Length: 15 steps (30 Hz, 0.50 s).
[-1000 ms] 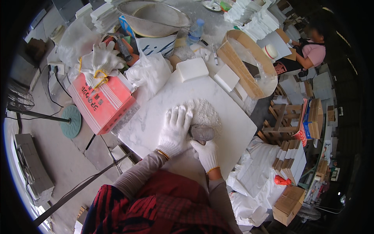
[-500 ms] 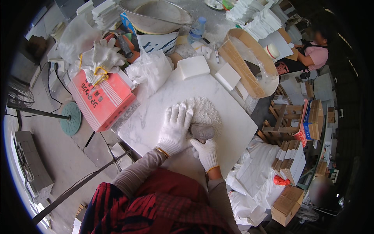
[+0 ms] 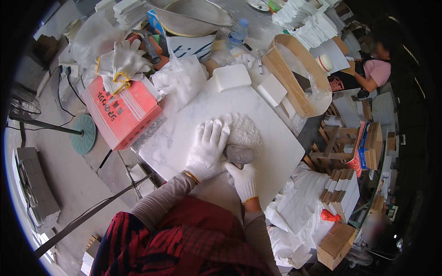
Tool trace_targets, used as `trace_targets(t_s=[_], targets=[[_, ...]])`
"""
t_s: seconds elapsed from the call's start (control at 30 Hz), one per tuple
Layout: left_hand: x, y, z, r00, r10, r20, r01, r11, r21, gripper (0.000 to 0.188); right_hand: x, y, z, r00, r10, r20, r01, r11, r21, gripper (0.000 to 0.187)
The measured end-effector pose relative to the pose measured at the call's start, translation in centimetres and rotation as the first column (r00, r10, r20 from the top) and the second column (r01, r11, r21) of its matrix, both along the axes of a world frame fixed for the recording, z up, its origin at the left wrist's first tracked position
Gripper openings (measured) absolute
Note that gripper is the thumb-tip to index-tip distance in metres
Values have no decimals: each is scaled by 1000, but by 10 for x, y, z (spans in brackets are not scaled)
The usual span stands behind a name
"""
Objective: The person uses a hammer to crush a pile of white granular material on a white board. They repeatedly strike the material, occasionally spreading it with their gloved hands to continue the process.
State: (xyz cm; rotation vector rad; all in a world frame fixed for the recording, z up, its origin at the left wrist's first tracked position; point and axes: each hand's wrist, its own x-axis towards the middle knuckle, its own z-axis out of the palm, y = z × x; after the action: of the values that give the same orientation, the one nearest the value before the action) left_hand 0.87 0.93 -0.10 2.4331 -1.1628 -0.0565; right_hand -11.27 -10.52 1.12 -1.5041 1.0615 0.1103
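A white marble slab point(image 3: 184, 133) lies in front of me with a patch of white powder point(image 3: 246, 133) near its middle. My left hand point(image 3: 208, 151), in a white knit glove, lies flat and spread on the slab beside the powder. My right hand point(image 3: 243, 180), also gloved, grips a grey stone-like lump point(image 3: 239, 154) that rests at the powder's near edge, touching my left hand's thumb side.
A red box point(image 3: 122, 112) with spare gloves point(image 3: 120, 64) on top stands left of the slab. White blocks point(image 3: 231, 77), a plastic bag point(image 3: 180, 80), a metal bowl point(image 3: 193, 16) and a wooden sieve point(image 3: 294, 78) lie beyond. Another person point(image 3: 368, 71) sits far right. Cardboard boxes point(image 3: 338, 241) are lower right.
Both hands stay in nearly the same place on the slab; the grey lump has shifted only slightly under my right hand.
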Motion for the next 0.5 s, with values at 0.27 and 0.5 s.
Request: trace_targets(t_s=[0.27,0.5], targets=[[-2,0,-2,1000,18,25,-17,1000,-25,96,-1,3,45,968,-146,203,113,980,164,18],[0,0,-4,998,0,59,-1,1000,8,96,-1,-5,0,999,38,-27,-39,999,-29,16]])
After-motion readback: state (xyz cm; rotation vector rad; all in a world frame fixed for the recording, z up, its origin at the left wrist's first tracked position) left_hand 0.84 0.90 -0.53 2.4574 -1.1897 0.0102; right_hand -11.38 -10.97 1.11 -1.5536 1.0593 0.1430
